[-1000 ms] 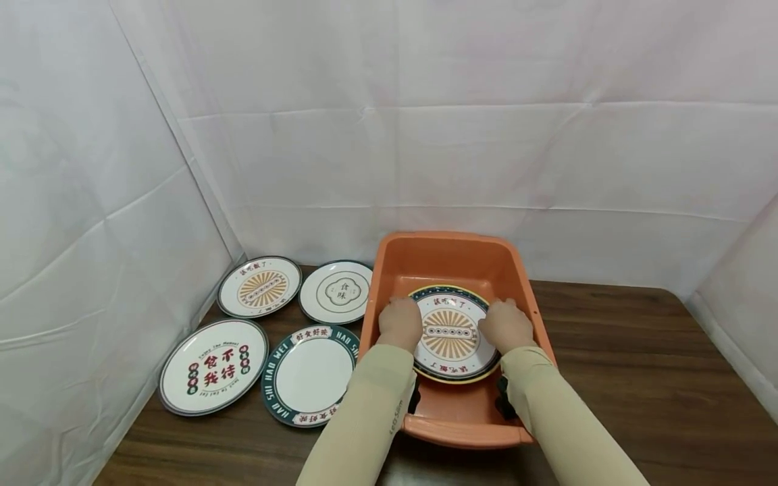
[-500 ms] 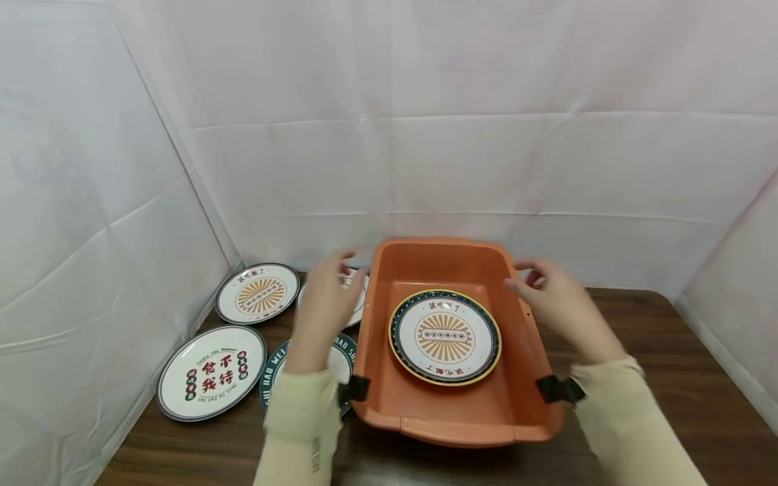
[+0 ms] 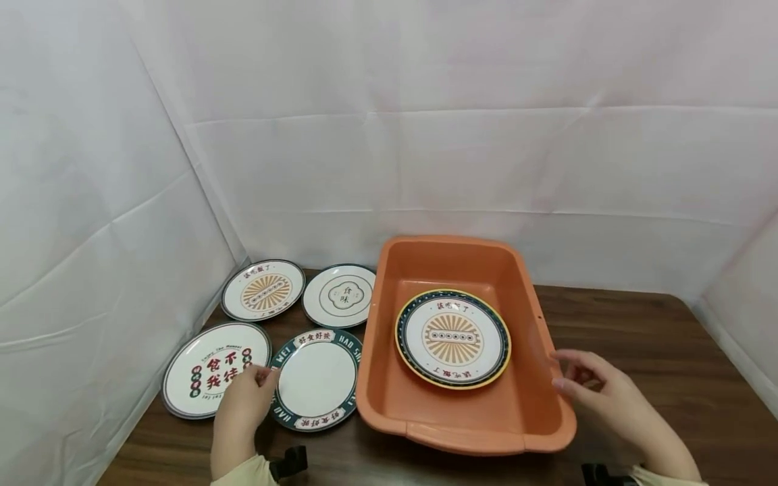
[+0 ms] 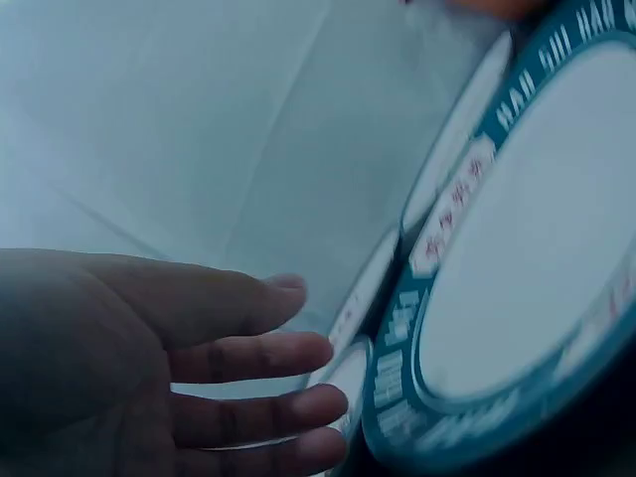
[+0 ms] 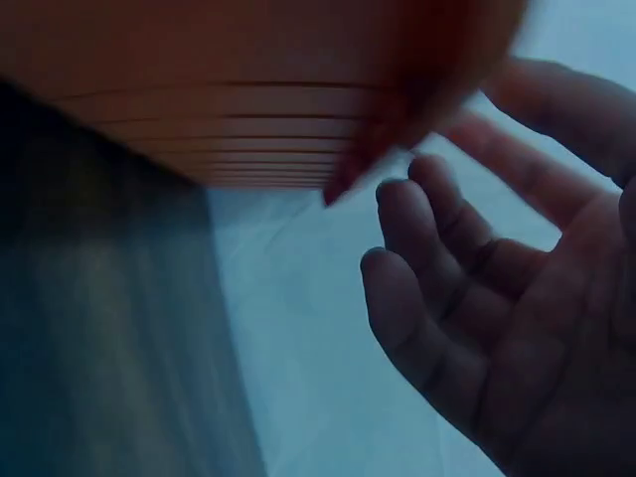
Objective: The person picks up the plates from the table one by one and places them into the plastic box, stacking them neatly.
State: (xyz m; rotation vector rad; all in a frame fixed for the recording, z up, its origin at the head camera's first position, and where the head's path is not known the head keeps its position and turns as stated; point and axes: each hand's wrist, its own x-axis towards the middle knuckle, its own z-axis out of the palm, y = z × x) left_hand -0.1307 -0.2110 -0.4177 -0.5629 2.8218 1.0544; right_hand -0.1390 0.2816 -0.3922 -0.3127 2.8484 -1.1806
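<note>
An orange plastic tub [image 3: 468, 428] stands on the table with a plate [image 3: 452, 341] inside, printed with a sunburst and edged in dark green and yellow. My left hand [image 3: 242, 405] hovers over the gap between a plate with red characters [image 3: 200, 371] and a green-rimmed plate [image 3: 316, 381]. Its fingers are relaxed and hold nothing, as the left wrist view also shows, with the hand [image 4: 199, 368] beside the green rim. My right hand [image 3: 608, 391] is at the tub's right rim, fingers loosely bent. In the right wrist view, its thumb and forefinger overlap the rim.
Two smaller plates lie further back on the left, a sunburst plate [image 3: 263, 290] and a white plate with dark characters [image 3: 339, 295]. White cloth [image 3: 450, 162] hangs behind and on both sides. The brown wooden table [image 3: 644, 337] extends right of the tub.
Both hands have let go of the sunburst plate, which now lies in the tub. My left hand has moved left over the plates; my right has moved out to the tub's right rim.
</note>
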